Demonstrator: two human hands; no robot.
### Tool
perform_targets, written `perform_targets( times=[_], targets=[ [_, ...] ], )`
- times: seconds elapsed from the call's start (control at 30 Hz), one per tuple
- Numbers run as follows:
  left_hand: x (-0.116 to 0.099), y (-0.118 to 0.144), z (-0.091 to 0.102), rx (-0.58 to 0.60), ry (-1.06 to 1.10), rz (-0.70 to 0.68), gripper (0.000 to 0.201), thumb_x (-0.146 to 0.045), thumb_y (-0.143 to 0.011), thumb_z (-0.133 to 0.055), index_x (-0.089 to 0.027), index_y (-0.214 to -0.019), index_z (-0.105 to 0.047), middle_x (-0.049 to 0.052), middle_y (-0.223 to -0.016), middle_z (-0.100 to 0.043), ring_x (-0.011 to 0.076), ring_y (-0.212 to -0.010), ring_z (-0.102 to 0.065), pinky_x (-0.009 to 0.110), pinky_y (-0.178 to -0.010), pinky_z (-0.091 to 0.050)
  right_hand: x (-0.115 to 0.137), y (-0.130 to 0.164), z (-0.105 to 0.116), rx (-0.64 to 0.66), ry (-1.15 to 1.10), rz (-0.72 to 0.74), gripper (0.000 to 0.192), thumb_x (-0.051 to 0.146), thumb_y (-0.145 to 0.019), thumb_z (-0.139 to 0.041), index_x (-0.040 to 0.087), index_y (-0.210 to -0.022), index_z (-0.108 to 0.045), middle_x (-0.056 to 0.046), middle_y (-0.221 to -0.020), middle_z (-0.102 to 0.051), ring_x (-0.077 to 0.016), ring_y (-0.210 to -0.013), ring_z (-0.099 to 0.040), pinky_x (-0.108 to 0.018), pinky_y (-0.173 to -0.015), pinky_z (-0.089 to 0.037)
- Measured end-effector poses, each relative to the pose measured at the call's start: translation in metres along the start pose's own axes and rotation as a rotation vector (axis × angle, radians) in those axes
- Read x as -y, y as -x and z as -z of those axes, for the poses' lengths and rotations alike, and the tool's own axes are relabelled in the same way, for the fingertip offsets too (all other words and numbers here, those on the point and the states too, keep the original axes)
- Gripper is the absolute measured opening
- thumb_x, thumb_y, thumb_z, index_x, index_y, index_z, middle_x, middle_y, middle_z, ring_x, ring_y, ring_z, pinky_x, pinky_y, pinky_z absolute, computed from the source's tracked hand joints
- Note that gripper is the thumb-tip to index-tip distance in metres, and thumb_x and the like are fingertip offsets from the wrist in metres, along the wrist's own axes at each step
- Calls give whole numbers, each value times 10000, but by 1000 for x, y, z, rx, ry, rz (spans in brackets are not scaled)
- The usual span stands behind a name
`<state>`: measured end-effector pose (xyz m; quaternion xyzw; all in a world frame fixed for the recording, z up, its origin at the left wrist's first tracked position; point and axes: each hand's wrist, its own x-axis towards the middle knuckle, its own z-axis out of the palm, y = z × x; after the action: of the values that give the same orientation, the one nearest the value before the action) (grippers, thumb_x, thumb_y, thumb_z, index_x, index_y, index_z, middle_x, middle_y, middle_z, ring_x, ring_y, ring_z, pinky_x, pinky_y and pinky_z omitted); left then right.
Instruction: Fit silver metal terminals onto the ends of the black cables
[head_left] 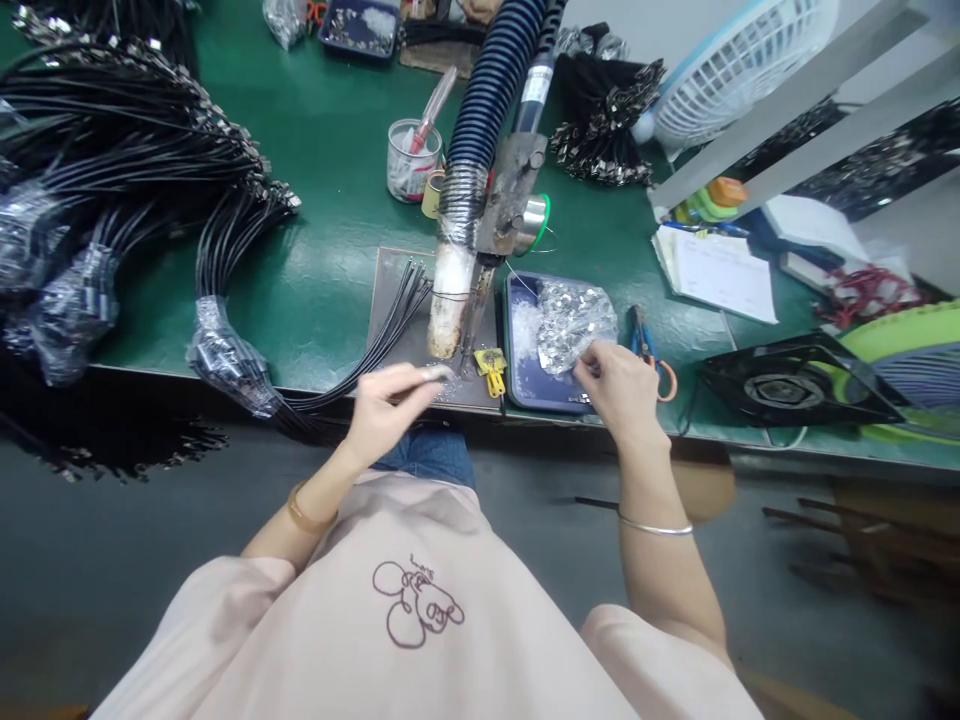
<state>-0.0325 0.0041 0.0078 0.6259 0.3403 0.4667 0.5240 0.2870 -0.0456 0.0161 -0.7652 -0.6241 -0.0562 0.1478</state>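
My left hand (386, 405) is at the table's front edge, thumb and fingers drawn together around a pale tip that I cannot identify. Right below the fume hose's white nozzle (448, 310), it hovers by a brown work board (386, 275). A bundle of black cables (390, 335), wrapped in clear plastic, lies just left of it on the board. My right hand (622, 390) reaches into a blue tray (525, 400), fingertips pinched beside a clear bag of small shiny metal parts (574, 320). Whatever those fingertips hold is hidden. A small yellow piece (491, 370) sits between my hands.
A clamped metal holder (510, 195) and ribbed hose (499, 90) rise mid-table. Behind are a solder spool (531, 225) and a tin cup (412, 175). Blue-handled pliers (643, 340) and a black fan (795, 390) lie rightward. Large cable bundles (112, 150) cover the left.
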Motion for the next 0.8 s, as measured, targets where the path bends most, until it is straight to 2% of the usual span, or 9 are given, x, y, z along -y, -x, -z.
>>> perform_targets(
  times=[0.1, 0.17, 0.2, 0.27, 0.4, 0.5, 0.6, 0.7, 0.8],
  targets=[
    [-2, 7, -3, 654, 53, 105, 96, -222, -789, -776, -200, -851, -846, 81, -768, -799, 157, -629, -683, 238, -646, -509, 3, -4, -2, 10, -81, -26, 184, 211, -744, -546, 260, -655, -392, -31, -665, -593, -208, -659, -577, -303, -593, -367],
    [1, 10, -5, 915, 94, 174, 60, -180, -747, -796, -202, -779, -841, 80, -753, -801, 146, -596, -678, 214, -604, -482, 6, -3, -1, -2, -151, -56, 156, 241, -738, -551, 259, -663, -416, -19, -668, -599, -197, -633, -578, -304, -605, -407],
    [3, 11, -6, 958, 115, 213, 46, -181, -741, -796, -194, -757, -837, 75, -716, -790, 133, -555, -648, 207, -562, -454, 7, -1, 0, -31, -190, -79, 144, 257, -737, -554, 259, -665, -429, -13, -664, -598, -193, -618, -582, -307, -608, -430],
    [6, 11, -6, 901, 190, 320, 93, -241, -777, -771, -168, -778, -829, 53, -601, -730, 100, -468, -548, 203, -489, -388, 11, 6, 5, -130, -278, -138, 134, 291, -747, -564, 257, -670, -459, -8, -658, -599, -191, -599, -605, -316, -604, -479],
    [6, 3, -4, 509, 462, 524, 331, -449, -788, -752, -118, -780, -758, -58, -401, -445, 38, -367, -290, 182, -402, -197, 25, 26, 18, -340, -465, -256, 187, 353, -783, -645, 239, -694, -526, -32, -739, -666, -194, -603, -679, -315, -563, -548],
    [3, -4, -6, 272, 617, 603, 382, -472, -654, -825, -153, -711, -624, -91, -407, -405, 17, -352, -211, 175, -380, -122, 46, 39, 23, -381, -685, -313, 270, 389, -785, -738, 226, -701, -540, -22, -753, -691, -183, -574, -696, -325, -581, -601],
    [0, -7, -11, 169, 620, 614, 398, -427, -613, -836, -182, -742, -550, -98, -423, -439, 16, -345, -227, 168, -369, -126, 75, 50, 20, -278, -1008, -272, 318, 389, -778, -789, 212, -681, -544, -9, -761, -709, -163, -564, -704, -323, -616, -638],
    [-1, -4, -17, 138, 490, 570, 404, -438, -638, -831, -175, -756, -549, -78, -442, -498, 16, -347, -277, 166, -372, -154, 108, 59, 13, -148, -1115, -178, 249, 333, -817, -777, 200, -695, -605, -14, -775, -714, -164, -626, -729, -300, -630, -643],
    [-3, -2, -22, 115, 373, 545, 415, -465, -650, -833, -162, -778, -581, -54, -477, -552, 27, -366, -345, 175, -380, -214, 134, 62, 5, -275, -955, -96, 110, 234, -863, -736, 216, -765, -690, -23, -802, -721, -165, -751, -729, -283, -668, -629]
  ],
)
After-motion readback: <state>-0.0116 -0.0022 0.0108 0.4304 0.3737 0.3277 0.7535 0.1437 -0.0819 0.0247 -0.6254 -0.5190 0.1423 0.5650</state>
